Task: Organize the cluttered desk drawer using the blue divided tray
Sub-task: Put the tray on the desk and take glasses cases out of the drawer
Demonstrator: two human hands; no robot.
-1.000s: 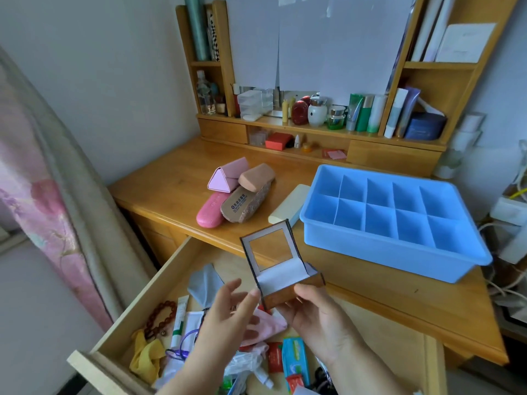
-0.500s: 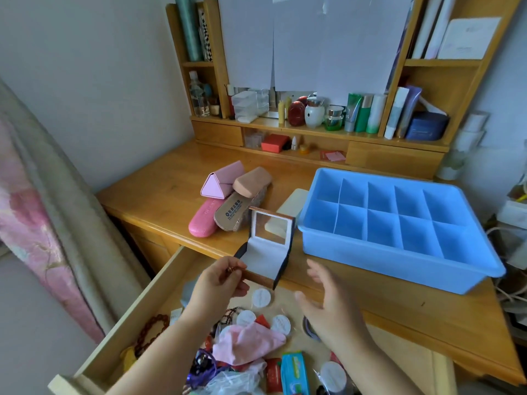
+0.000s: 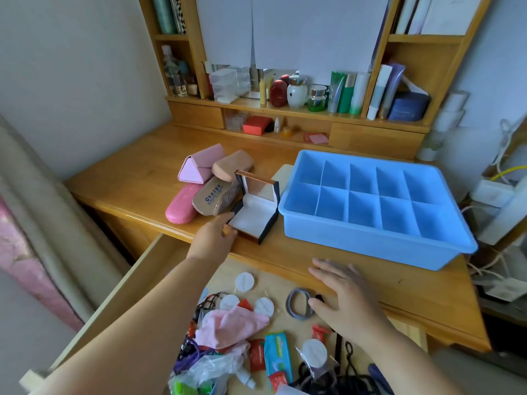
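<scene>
Blue divided tray [image 3: 370,208] sits empty on the desk's [image 3: 137,178] right side. Left hand [image 3: 212,238] grips the open jewelry box's [image 3: 252,212] near-left corner, just left of it. Right hand [image 3: 346,300] hovers spread, holding nothing, over the cluttered drawer [image 3: 137,283].

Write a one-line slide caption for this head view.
Left hand sets an open jewellery box on the desk beside the empty blue tray; right hand hovers over the cluttered drawer.

Single head-worn wide-angle view, looking forward and down from above the open drawer [image 3: 159,269], close over both forearms, desk [image 3: 137,178] mid-frame, shelves [image 3: 285,112] and wall at the far end
</scene>
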